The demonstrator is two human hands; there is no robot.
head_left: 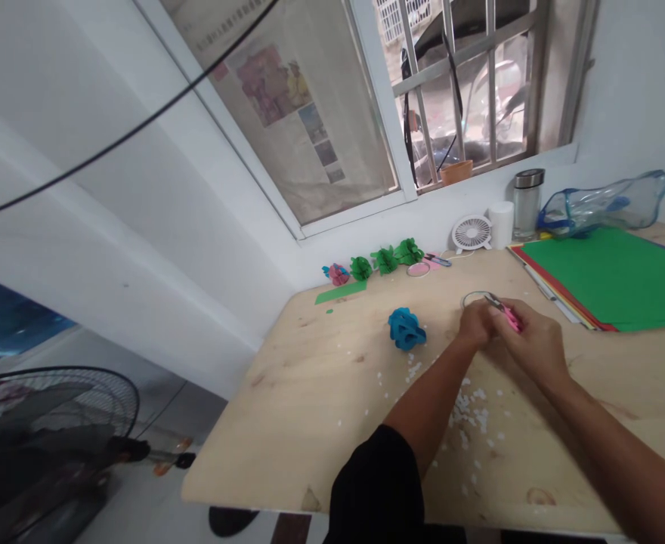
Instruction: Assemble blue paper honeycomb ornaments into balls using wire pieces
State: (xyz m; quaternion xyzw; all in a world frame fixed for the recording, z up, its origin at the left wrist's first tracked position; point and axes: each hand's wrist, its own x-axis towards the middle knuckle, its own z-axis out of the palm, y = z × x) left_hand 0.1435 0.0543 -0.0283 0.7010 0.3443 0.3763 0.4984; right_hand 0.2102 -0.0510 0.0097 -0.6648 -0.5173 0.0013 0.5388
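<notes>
My right hand (pixel 536 340) is closed around small pink-handled pliers (pixel 511 317), their metal jaws pointing up and left. Beside it, my left hand (pixel 476 325) is closed, with its fingertips close to the jaws. A thin loop of wire or thread (pixel 471 293) curves out above the left hand and seems to be pinched in its fingers, though the grip itself is hidden. A blue folded-paper piece (pixel 405 329) lies on the table to the left of both hands. Small white paper bits (pixel 471 408) are scattered below the forearms.
Along the wall stand a pink-and-blue paper piece (pixel 337 273), several green ones (pixel 385 261), blue-handled snips (pixel 437 260), a small white fan (pixel 471 233) and a glass bottle (pixel 528 204). Coloured paper sheets (pixel 621 279) lie at right. A floor fan (pixel 54 438) stands left of the table (pixel 287 423).
</notes>
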